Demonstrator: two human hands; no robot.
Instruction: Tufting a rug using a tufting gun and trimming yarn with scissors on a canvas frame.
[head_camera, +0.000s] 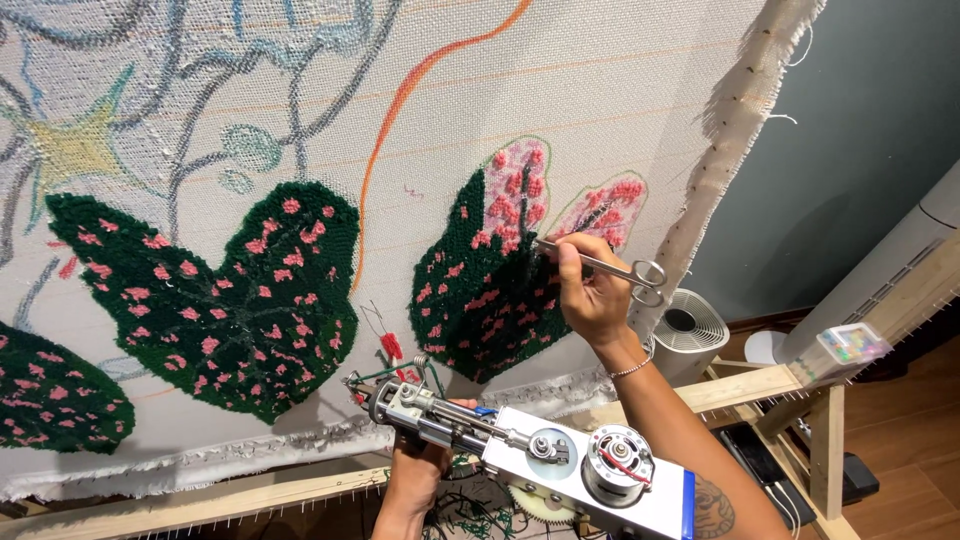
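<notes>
Item: stretched backing cloth (600, 80), pale woven mesh with drawn outlines in grey, blue and orange, pinned to a wooden frame (740, 388).

Item: at far left, a partly visible dark green tufted leaf with pink spots (50, 395).

Item: a large finished green leaf with pink spots (215, 300), left of centre.

Item: my left hand (418, 470), low in the view, fingers wrapped shut around the handle of the tufting gun (540, 455). The gun is white and metal with a blue edge, its motor and gears exposed, and its needle end lies just beside the cloth's lower border, near a small red yarn tuft (390, 347).

Item: a third leaf (480, 290), half green with pink spots; its upper part is pale pink and its right lobe only partly filled.

Item: my right hand (590, 295), a thin bracelet at the wrist, fingers closed on a pair of steel scissors (600, 264). The tips touch the leaf's dark centre line; I cannot tell whether the blades are apart.

Item: a white round fan (690, 330), behind the frame.

Item: a small clear box of coloured pins (850, 345), resting on the frame rail at right.
</notes>
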